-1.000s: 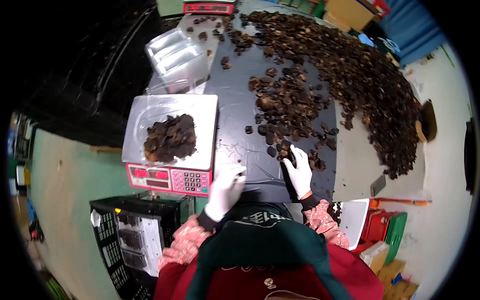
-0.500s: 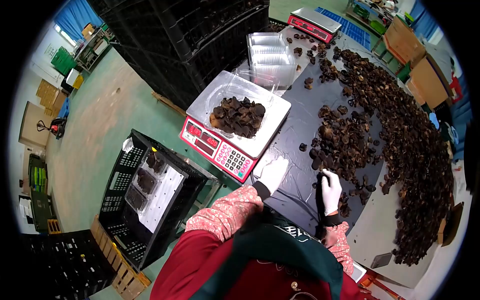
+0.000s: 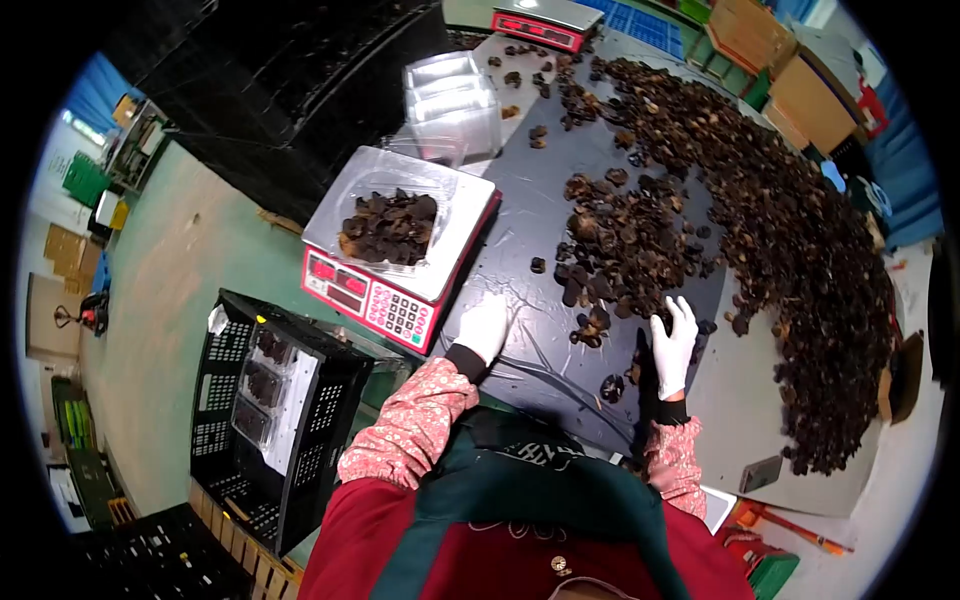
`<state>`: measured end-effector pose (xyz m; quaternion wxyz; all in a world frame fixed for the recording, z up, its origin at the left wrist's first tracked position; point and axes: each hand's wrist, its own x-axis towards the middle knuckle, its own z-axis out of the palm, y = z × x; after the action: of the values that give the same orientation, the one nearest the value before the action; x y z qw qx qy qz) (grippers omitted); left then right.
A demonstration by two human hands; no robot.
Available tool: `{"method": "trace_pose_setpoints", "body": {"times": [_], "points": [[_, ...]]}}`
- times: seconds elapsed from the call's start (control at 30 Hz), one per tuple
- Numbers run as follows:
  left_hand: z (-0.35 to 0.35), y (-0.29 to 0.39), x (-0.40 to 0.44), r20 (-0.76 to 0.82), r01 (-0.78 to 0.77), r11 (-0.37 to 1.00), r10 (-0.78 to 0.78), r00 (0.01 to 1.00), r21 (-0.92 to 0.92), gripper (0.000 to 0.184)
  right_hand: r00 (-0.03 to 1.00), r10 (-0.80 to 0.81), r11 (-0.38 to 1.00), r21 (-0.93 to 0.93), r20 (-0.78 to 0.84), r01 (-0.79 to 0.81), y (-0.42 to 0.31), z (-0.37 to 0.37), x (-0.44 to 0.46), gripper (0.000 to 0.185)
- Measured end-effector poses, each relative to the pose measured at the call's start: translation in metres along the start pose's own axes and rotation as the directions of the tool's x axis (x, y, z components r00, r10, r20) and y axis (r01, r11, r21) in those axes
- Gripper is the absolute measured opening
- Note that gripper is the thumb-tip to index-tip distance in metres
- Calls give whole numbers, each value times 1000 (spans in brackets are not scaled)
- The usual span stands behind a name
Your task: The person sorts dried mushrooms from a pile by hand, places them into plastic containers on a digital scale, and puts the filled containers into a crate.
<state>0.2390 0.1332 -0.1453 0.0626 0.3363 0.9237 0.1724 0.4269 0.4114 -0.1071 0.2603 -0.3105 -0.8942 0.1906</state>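
**Right hand at the edge of the small pile, part-filled tub on the scale**

Desk (image 3: 735,420) fills the right of the view, partly covered by a dark sheet (image 3: 520,205). Tall stack of black crates (image 3: 290,90) beyond its left side. Big heap of dark mushrooms (image 3: 820,300) curves along the desk's far and right edges. Lower left, off the desk, an open crate (image 3: 318,410) with a few packed tubs (image 3: 262,385) inside.

Red-and-silver scale (image 3: 400,315) at the desk's left edge; digits lit, too blurred to read. On its pan, a clear tub (image 3: 385,172) with mushrooms in it. Nested empty tubs (image 3: 455,115) just behind. Small pile (image 3: 635,235) on the sheet, between scale and big heap.

Hands well apart, both gloved white. Right hand (image 3: 675,345) at the small pile's near edge, thumb and fingers spread, no piece seen in it. Left hand (image 3: 485,325) low over the sheet, just beside the scale; its grip is hidden, cannot tell if it holds anything.

Loose cluster (image 3: 590,327) between the hands; single piece (image 3: 538,265) nearer the scale.

Step in hand, my reading: picking over the small pile beside a tub being weighed. A pick here would call for closing thumb and fingers lightly on a few pieces.
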Motion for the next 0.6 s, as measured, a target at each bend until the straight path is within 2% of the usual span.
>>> {"method": "trace_pose_setpoints", "body": {"times": [0.07,0.1,0.13,0.2,0.27,0.3,0.33,0.4,0.47,0.5,0.53,0.6], "points": [[-1,2,-1,12,-7,1000,7,1000,0,11,999,-15,982,188,47,6,-12,5,4,36],[2,1,-1,0,-18,1000,18,1000,-11,10,991,35,942,327,126,-75,-35,2,6,31],[4,-1,-2,-20,-40,998,39,999,-54,10,986,19,921,380,167,-82,-57,3,7,26],[3,5,-12,-60,-89,983,80,995,-163,12,969,-117,862,506,216,-9,-111,3,10,22],[10,9,-22,-27,-88,925,84,996,-369,13,924,-278,822,563,263,88,-154,12,17,21],[0,16,-24,51,-49,872,84,995,-487,14,899,-373,796,576,228,184,-176,19,22,22],[-11,19,-33,-7,-101,852,114,993,-514,13,871,-445,782,564,208,265,-196,27,27,22],[-27,15,-49,-15,-150,812,171,985,-565,11,814,-553,712,609,178,350,-243,37,38,21],[-47,-4,-68,9,-152,772,200,980,-617,10,784,-606,700,562,138,442,-281,64,48,21],[-63,-16,-77,48,-119,709,211,976,-695,11,766,-639,680,510,63,526,-306,74,54,23],[-63,-31,-86,12,-120,638,199,980,-761,10,741,-671,658,452,-11,603,-331,84,59,25],[-77,-54,-104,124,46,652,74,990,-757,9,704,-710,642,426,16,638,-367,111,67,32]]}}
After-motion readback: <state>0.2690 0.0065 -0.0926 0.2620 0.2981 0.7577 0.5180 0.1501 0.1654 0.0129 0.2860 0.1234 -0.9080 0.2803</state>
